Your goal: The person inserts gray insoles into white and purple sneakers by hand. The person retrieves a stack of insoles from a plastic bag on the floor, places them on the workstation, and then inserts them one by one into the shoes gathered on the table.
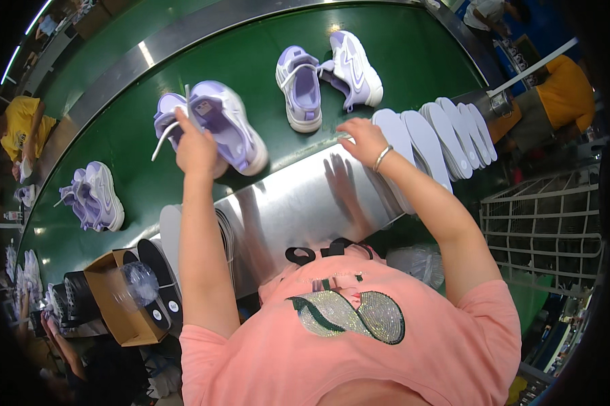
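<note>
Shoe (164, 116), lavender and white, under the fingers of the left hand (196, 147), above the green table (413, 54); cannot tell whether resting or lifted. Left grip over the shoe's opening, partly hidden and blurred; cannot tell if closed on it. Loose white lace (161, 141) hanging out beside the fingers. Matching shoe (236, 125) close alongside, to the right, opening toward the body.

Right hand (367, 142) with grip apart, fingers loosely bent and holding nothing, bracelet (383, 158) at the wrist. Just beside it, to the right, a row of white insoles (423, 142), overlapping. Below both hands, a shiny metal sheet (298, 193) with arm reflections.

Farther back, beyond the right hand, another pair of lavender shoes (303, 88), toes away from the body. Well off to the left, a third pair (100, 195) side by side on the table. Nearer, at lower left, an open cardboard box (132, 331) with clear plastic (140, 284) inside, black insoles (154, 260) next to it.
</note>
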A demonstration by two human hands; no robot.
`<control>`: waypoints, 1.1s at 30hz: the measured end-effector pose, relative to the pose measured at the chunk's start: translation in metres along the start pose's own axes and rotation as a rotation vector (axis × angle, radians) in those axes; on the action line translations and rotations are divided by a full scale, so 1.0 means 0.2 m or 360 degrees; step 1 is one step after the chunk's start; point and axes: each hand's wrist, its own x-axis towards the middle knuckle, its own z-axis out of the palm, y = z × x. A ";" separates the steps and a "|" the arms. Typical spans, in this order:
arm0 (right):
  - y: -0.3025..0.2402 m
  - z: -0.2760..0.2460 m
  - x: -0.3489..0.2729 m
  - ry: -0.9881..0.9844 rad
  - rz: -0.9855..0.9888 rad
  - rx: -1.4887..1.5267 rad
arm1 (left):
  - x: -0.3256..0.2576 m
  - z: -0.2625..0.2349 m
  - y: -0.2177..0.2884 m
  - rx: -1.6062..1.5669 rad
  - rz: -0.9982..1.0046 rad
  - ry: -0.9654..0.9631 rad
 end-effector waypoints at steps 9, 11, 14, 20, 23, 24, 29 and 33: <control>0.27 0.12 0.48 -0.0582 0.0223 -0.1090 | -0.06 0.50 0.25 -0.0700 0.1027 -0.0176; 0.31 0.17 0.53 -0.0668 0.0247 -0.1170 | -0.11 0.59 0.33 -0.0513 0.0992 -0.0399; 0.35 0.16 0.57 -0.0724 0.0268 -0.1163 | -0.10 0.65 0.42 -0.0332 0.1060 -0.0607; 0.44 0.10 0.66 -0.0109 0.0206 -0.0572 | 0.01 0.67 0.48 -0.0456 0.1037 -0.0481; 0.29 -0.11 0.67 -0.0267 0.0416 0.0287 | -0.08 0.52 0.43 -0.0635 0.0947 -0.0382; 0.28 -0.11 0.60 -0.0287 0.0250 0.0263 | -0.14 0.47 0.42 -0.0650 0.0910 -0.0439; 0.01 -0.14 0.07 -0.0598 -0.0011 0.0205 | -0.53 0.35 0.28 -0.0532 0.0985 -0.0605; -0.10 -0.17 -0.31 -0.0592 -0.0046 0.0103 | -0.84 0.31 0.19 -0.0643 0.1074 -0.0805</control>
